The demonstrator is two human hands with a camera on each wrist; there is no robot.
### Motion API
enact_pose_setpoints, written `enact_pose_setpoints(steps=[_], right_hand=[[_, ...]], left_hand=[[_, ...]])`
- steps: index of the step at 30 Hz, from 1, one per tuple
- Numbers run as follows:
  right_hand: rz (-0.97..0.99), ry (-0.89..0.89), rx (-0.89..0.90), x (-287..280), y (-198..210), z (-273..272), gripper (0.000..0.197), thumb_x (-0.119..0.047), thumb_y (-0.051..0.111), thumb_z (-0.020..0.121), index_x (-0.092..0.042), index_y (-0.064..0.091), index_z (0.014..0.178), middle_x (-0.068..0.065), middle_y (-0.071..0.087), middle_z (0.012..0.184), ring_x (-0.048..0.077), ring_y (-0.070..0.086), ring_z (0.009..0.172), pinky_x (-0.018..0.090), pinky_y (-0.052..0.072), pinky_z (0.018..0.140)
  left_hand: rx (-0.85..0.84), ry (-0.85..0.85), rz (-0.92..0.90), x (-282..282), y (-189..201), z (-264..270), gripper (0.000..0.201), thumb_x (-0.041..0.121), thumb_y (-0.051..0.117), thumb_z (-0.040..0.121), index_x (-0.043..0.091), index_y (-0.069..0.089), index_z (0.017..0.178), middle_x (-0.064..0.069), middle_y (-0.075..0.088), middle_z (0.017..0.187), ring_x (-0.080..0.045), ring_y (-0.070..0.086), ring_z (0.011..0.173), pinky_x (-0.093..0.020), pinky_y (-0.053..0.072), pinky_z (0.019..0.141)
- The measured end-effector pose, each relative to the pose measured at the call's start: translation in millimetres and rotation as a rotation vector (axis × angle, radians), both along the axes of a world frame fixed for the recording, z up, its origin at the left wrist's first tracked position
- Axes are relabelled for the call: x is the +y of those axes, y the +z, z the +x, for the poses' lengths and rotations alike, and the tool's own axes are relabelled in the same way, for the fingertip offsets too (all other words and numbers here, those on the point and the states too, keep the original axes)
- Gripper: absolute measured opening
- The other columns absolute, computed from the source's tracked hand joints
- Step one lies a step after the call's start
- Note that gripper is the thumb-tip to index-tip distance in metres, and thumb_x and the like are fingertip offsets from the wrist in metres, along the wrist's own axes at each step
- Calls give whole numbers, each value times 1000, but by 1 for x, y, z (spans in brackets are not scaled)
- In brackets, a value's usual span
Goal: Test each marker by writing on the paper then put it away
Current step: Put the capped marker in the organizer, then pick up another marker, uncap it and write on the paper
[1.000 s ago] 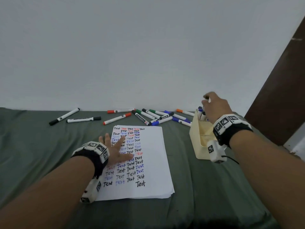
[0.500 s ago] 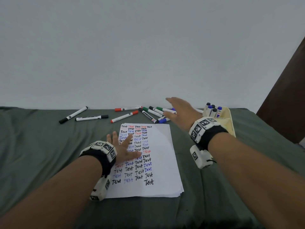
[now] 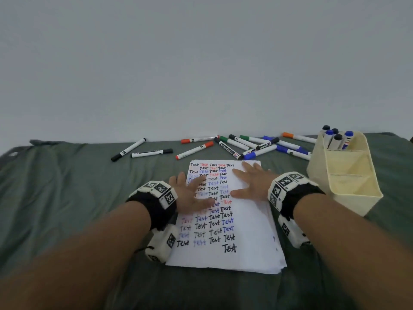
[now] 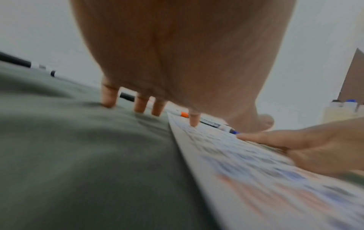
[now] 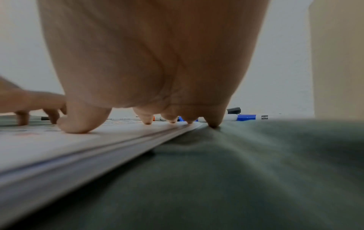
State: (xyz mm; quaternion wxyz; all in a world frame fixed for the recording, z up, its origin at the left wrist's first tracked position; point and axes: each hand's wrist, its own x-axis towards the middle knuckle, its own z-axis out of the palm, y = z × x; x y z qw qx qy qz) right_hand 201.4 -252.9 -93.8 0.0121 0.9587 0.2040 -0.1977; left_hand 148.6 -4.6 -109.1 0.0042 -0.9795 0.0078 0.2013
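Observation:
A white stack of paper [image 3: 248, 240] covered with rows of "Test" lies on the green cloth. My left hand [image 3: 190, 193] rests flat on its left side, fingers spread, and my right hand [image 3: 250, 184] lies flat on its upper right part. Neither hand holds a marker. Several loose markers [image 3: 243, 145] in black, red, green, blue and orange lie beyond the paper near the wall. A cream holder [image 3: 348, 175] at the right has several capped markers [image 3: 335, 137] standing in its far compartment. In the right wrist view my fingertips [image 5: 146, 121] press on the paper [image 5: 59, 144].
Two black-capped markers [image 3: 138, 151] lie apart at the far left. The green cloth [image 3: 55, 198] covers the whole surface up to the pale wall [image 3: 201, 63]. The holder's two nearer compartments look empty.
My right hand left the holder, swept left over the loose markers and came down flat on the paper. The left hand stayed pressed on the paper.

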Motion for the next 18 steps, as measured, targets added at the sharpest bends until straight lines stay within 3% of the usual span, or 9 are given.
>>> enact_pose_setpoints(steps=[1,3,4,6,8,12,15,18], right_hand=[[5,0,-8,0,0,0,93,-81,38,90,-37,-1,162,-1,-12,171,28,-6,157,59,8,123],[28,-5,-22,0,-1,-2,94,-80,42,89,-37,2,162,-1,-10,171,28,-5,157,59,8,123],[38,-7,-21,0,-1,-3,94,-81,42,88,-38,3,162,-2,-9,171,27,-5,157,59,8,123],[45,-13,1,1,0,-2,96,-82,43,87,-39,3,162,-3,-11,171,27,-6,157,58,7,124],[49,-21,16,1,1,0,98,-85,41,84,-39,3,162,-3,-12,171,27,-7,157,58,5,124],[57,-19,2,1,-2,3,102,-90,40,79,-40,5,161,-3,-9,171,25,-6,157,58,5,124],[68,-28,-2,0,-4,5,102,-91,38,79,-40,7,161,-4,-7,171,24,-7,157,59,5,124],[85,-31,-10,0,-1,5,100,-91,37,79,-39,11,161,-4,-6,171,24,-7,157,58,4,124]], left_hand=[[-62,-17,-4,4,6,7,105,105,14,54,52,20,144,-9,29,151,-36,28,139,-57,29,107],[-232,-1,-59,18,21,27,86,96,26,68,33,53,119,-1,53,123,-22,52,112,-46,45,95],[-308,12,-93,27,28,38,71,88,36,76,27,58,106,0,57,115,-18,56,101,-43,49,90],[-421,27,-108,51,36,60,41,60,55,90,22,65,105,-4,61,114,-21,58,100,-39,49,92],[-434,28,-28,76,38,81,34,40,58,96,22,64,123,-8,58,128,-25,55,116,-36,44,101],[-356,19,106,105,34,110,52,31,54,100,22,41,149,-9,45,150,-27,42,138,-38,31,115],[-312,20,182,111,30,120,54,32,54,99,24,38,150,-12,51,142,-31,48,130,-38,39,108],[-306,14,274,111,30,122,39,32,54,98,30,56,137,-11,53,130,-33,50,122,-39,46,99]])
